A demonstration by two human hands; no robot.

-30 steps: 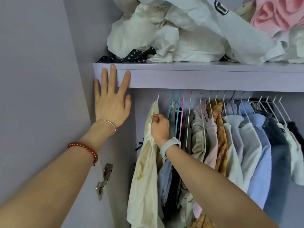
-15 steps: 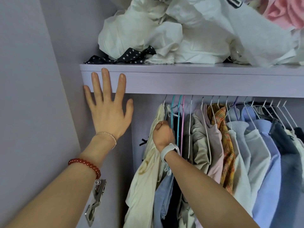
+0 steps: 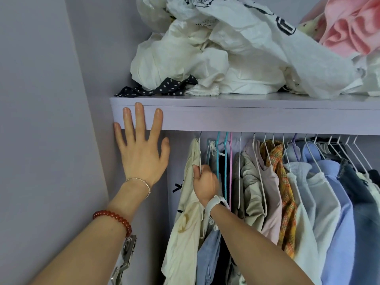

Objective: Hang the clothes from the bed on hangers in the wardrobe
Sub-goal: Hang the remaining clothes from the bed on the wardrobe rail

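Your right hand [image 3: 205, 185] grips the white hanger [image 3: 199, 153] of a cream shirt [image 3: 186, 219], stained yellow, hanging lengthwise straight down at the rail's left end. Your left hand [image 3: 141, 155] rests flat, fingers spread, against the shelf [image 3: 246, 118] edge.

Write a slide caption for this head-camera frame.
Right hand grips the white wire hanger of a cream garment; open left hand rests on the lilac wardrobe shelf edge.
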